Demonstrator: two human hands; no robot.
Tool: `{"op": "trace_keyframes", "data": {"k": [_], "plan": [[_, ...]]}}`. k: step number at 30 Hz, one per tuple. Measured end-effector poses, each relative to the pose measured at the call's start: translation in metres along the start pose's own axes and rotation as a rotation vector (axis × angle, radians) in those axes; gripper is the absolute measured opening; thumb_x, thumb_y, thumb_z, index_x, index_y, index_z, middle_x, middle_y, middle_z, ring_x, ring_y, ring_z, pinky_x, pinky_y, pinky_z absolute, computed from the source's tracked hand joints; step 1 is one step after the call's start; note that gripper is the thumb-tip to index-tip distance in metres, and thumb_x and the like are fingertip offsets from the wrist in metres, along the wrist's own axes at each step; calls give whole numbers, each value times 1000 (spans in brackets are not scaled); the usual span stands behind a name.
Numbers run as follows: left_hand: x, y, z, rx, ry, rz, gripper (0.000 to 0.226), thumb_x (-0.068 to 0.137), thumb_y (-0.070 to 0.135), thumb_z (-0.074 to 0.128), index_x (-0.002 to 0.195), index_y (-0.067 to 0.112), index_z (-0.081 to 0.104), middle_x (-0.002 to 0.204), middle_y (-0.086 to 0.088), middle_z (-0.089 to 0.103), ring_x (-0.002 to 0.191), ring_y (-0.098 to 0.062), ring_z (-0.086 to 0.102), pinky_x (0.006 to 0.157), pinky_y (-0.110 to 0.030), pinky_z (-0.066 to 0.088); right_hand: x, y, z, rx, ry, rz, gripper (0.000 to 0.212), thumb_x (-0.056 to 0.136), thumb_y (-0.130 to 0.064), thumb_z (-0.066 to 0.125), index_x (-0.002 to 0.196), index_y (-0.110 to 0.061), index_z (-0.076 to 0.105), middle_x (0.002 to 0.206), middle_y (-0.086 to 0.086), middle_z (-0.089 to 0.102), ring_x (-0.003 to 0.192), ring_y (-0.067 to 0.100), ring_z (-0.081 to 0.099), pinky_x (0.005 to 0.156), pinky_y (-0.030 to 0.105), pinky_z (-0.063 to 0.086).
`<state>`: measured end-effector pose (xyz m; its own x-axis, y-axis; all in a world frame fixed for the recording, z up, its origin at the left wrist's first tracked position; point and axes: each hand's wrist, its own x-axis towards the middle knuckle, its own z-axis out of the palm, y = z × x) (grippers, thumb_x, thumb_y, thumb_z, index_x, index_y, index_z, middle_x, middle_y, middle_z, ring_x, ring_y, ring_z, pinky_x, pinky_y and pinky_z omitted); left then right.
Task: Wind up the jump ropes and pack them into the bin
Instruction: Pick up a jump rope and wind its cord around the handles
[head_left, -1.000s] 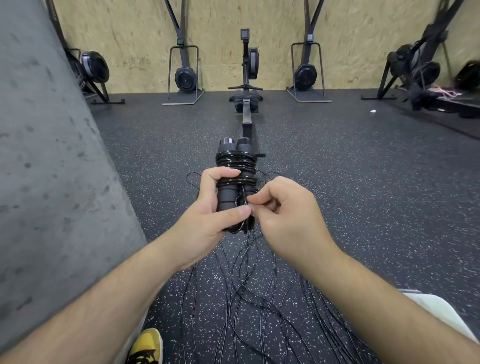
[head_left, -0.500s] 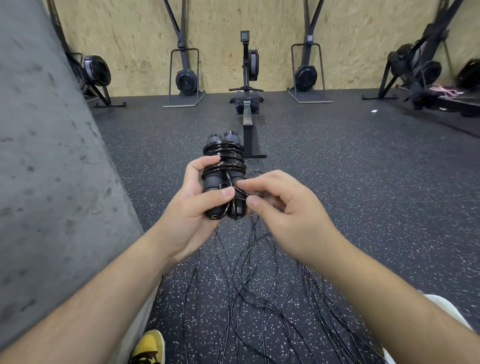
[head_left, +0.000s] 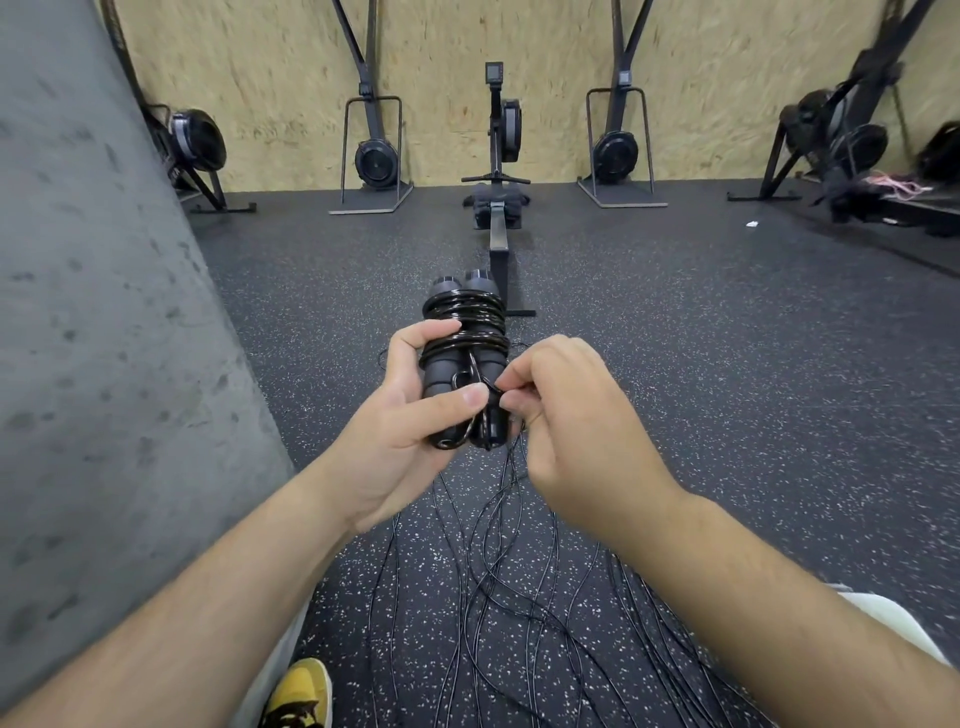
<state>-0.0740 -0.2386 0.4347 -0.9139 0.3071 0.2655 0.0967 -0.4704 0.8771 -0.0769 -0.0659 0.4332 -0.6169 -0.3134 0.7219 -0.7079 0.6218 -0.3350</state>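
Note:
A black jump rope (head_left: 464, 332) is wound round its two handles, which stand side by side and upright in front of me. My left hand (head_left: 405, 415) grips the handles from the left, thumb laid across their lower part. My right hand (head_left: 566, 426) pinches the cord's loose end at the lower right of the bundle, by my left thumb tip. Several more black jump rope cords (head_left: 498, 597) lie spread on the floor below my hands. No bin is in view.
A grey concrete pillar (head_left: 93, 338) fills the left side. A rowing machine (head_left: 497, 208) stands straight ahead on the speckled rubber floor, with more machines (head_left: 374, 156) along the wooden wall. My yellow shoe (head_left: 301, 696) shows at the bottom.
The bundle and both hands shifted slightly right and down in view. My right fingers stayed at the cord end near my left thumb, working it against the lower wraps.

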Motion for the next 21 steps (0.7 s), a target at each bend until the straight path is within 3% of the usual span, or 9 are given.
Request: {"op": "trace_keyframes", "data": {"k": [5,13,17,21], "plan": [[-1,0,-5,60,6,-13,58,84,-5,59,126,30,41,122,-14,67,105,-25,64,84,-38,57,-5,-5,6,27,-20,35,10,89,-1,52,94,-10,53,93,0,50,88,20,44,72,39,42],[-3,-6,-3,-17,8,-33,54,85,-1,57,129,27,42,120,-6,68,104,-18,66,80,-32,57,0,-11,8,109,-8,35,10,92,-2,53,92,-11,57,93,-2,53,90,17,44,80,25,35],[2,2,-3,-92,72,2,52,83,0,58,127,26,47,121,-10,66,102,-24,66,76,-40,59,0,1,-4,227,-73,-3,19,96,-8,59,114,-10,64,112,-1,56,110,19,49,96,23,40],[3,4,-5,-76,43,9,52,84,-1,57,127,27,47,127,-18,61,102,-36,64,81,-52,57,-1,11,-11,258,-10,37,12,94,-6,64,104,-9,69,104,-3,59,103,16,56,83,20,45]]}}
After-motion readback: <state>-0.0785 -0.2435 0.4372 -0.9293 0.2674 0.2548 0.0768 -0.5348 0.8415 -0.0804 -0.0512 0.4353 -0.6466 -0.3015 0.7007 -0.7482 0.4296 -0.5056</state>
